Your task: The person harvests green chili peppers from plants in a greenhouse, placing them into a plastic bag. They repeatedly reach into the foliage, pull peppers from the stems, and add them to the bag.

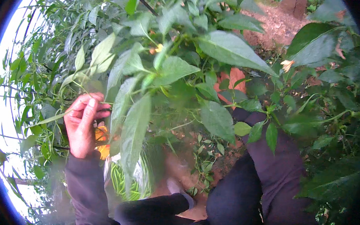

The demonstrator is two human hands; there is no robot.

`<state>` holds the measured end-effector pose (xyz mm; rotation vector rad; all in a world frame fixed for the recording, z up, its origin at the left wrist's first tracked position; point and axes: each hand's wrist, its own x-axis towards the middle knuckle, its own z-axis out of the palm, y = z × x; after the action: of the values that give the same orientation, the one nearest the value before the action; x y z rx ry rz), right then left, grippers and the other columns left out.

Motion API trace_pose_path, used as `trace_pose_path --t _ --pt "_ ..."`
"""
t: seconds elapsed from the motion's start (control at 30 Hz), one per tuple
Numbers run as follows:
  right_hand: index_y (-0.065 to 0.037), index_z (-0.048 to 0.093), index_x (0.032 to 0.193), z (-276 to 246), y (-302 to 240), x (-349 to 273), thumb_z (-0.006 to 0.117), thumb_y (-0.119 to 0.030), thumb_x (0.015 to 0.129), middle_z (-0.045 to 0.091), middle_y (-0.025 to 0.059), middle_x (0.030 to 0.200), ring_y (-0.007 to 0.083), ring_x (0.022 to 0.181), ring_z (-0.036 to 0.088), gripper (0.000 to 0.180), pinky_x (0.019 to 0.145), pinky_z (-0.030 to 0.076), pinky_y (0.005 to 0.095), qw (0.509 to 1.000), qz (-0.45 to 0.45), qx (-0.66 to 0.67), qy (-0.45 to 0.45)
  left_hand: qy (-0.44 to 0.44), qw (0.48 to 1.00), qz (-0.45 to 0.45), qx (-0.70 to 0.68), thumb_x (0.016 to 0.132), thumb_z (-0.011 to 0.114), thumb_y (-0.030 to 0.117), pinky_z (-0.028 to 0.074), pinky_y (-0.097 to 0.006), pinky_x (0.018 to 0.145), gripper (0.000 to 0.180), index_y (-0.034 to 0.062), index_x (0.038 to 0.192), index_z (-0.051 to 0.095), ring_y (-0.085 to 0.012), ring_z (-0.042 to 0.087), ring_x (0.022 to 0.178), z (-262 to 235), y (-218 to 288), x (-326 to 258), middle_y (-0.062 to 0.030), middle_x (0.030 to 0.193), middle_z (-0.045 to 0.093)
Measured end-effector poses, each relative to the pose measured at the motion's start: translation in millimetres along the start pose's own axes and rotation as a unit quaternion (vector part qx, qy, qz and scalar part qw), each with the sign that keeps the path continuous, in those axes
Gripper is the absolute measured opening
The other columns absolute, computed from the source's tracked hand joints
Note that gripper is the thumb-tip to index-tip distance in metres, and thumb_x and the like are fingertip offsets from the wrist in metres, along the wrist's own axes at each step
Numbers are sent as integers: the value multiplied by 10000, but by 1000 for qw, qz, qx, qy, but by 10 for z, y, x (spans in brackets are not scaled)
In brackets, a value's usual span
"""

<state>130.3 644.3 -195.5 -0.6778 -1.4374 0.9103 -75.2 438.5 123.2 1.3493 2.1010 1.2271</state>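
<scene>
Reddish-brown soil (271, 29) shows at upper right, and 1 thin dark rod (141, 1) slants near the top edge.

Your head-worn fisheye camera looks down, close over broad green leaves (135, 128) right of your bare left hand (83, 123).

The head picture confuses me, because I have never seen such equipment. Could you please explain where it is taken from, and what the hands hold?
There is no robot here: these are a person's bare hands. A wide fisheye camera on the head looks down, so edges bend and the rim is dark. The left hand seems to pinch a pale green sprig. The right hand is partly hidden behind leaves, so I cannot tell what it holds. Below the left hand, a clear bag contains long green pods. The person's dark-clothed legs show at the bottom, over brown soil.
</scene>
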Motion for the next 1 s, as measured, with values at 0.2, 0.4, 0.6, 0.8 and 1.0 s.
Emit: trace_pose_path --t 0.2,0.4,0.6,0.8,1.0 --pt "-110 722 1040 -390 -192 9 740 -302 771 702 174 877 410 806 665 331 685 543 490 929 44 -312 -195 -55 998 10 0 1015 631 126 576 -311 814 180 -15 1106 697 -191 707 940 107 150 -130 -116 1097 719" --pt "-136 696 1199 -558 90 -671 734 -312 805 703 171 1028 370 975 681 434 849 541 471 979 164 -50 -109 -90 994 67 -9 981 658 82 547 -325 887 136 -20 1051 714 -187 682 1000 250 220 -269 -116 1093 722" --pt "-54 656 1285 -1029 -616 -1219 664 -208 946 719 158 1151 297 1011 705 373 849 560 400 930 213 -123 -273 -137 956 237 103 904 734 67 548 -370 868 164 -22 1042 728 -302 705 966 439 405 -400 -185 1046 728" --pt "-154 742 1067 -1001 -2212 -995 665 -173 935 716 155 806 362 697 690 154 698 542 449 913 87 -239 -319 -172 939 292 66 902 742 106 533 -373 937 304 13 1186 689 -317 687 1071 891 594 -590 -180 1166 704" --pt "-65 709 1147 -1064 -3241 -574 686 -74 889 733 175 836 339 704 722 260 621 564 391 951 68 -126 -273 -228 957 168 -56 908 705 82 452 -407 1069 467 16 1358 597 -254 585 1250 1034 581 -1031 -141 1365 618"
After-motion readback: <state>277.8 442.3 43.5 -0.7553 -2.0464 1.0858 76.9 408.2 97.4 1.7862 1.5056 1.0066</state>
